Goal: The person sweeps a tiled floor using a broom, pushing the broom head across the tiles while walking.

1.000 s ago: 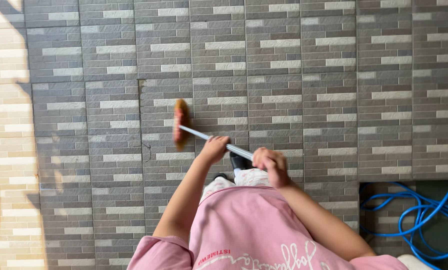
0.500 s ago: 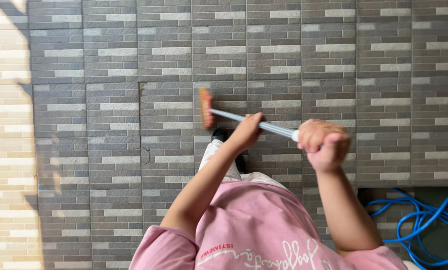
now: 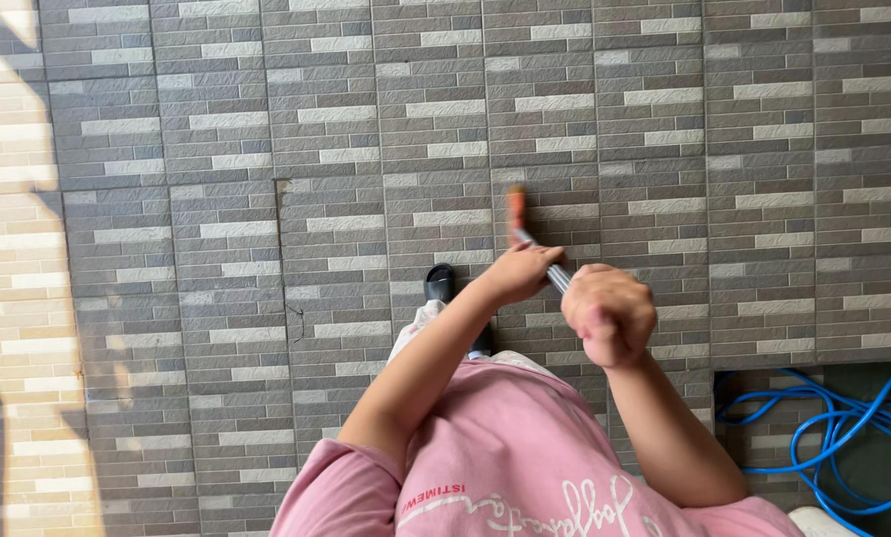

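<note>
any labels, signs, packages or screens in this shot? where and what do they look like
No packages, signs or screens.
Print on pink shirt: bottom centre, a short red line of small letters above larger white looping script.

Single head cam, looking straight down.
I see the tiled floor (image 3: 217,249) from standing height; hands (image 3: 610,313), pink shirt (image 3: 505,447) close at frame bottom, blue hose (image 3: 843,438) at lower right.
</note>
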